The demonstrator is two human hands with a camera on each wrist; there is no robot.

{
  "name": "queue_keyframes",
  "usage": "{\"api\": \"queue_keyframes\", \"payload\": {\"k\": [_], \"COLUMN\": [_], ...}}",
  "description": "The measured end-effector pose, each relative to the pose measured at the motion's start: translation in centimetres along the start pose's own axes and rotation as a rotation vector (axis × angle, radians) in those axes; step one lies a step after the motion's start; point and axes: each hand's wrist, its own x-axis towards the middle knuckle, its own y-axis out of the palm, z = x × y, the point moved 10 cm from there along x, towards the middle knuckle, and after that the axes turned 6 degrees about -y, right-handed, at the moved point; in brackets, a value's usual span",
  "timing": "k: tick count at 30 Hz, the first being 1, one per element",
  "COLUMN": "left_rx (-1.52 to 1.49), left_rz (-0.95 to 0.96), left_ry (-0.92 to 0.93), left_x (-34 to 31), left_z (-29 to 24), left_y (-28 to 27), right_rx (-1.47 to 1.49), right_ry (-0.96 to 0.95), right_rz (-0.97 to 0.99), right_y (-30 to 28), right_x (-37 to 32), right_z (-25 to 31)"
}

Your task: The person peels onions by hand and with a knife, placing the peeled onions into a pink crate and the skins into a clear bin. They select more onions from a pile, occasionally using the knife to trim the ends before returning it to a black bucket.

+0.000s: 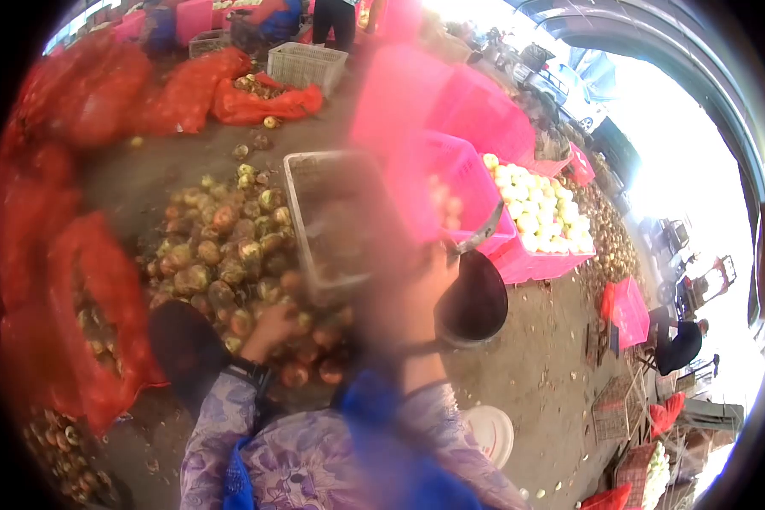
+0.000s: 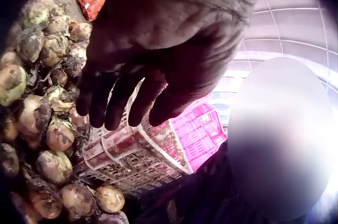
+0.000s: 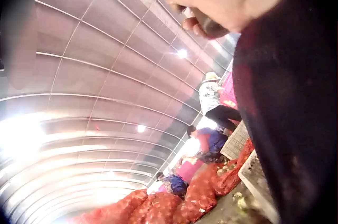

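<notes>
Metal curved blade (image 1: 483,231) sticks out from the right hand (image 1: 429,285), whose fingers grip it. The left hand (image 1: 272,328) has its fingers slightly apart and holds nothing. If both hands would come close, the blade could cut a finger; a careless grasp could make a loose onion roll away. Onions (image 1: 221,246) lie just beside and around the left hand, with the dirty plastic crate (image 1: 299,217) next to the pile.
</notes>
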Motion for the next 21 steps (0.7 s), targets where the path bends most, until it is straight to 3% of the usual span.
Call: {"api": "queue_keyframes", "payload": {"k": [9, 21], "left_rx": [-0.017, -0.080], "left_rz": [-0.041, -0.061], "left_ry": [0.014, 0.112], "left_x": [0.6, 0.8], "left_z": [0.2, 1.0], "left_y": [0.0, 0.4], "right_rx": [-0.109, -0.117], "right_ry": [-0.155, -0.148], "right_rz": [0.072, 0.154], "right_y": [1.9, 4.3], "right_x": [-1.4, -3.7], "right_z": [2.2, 1.8]}}
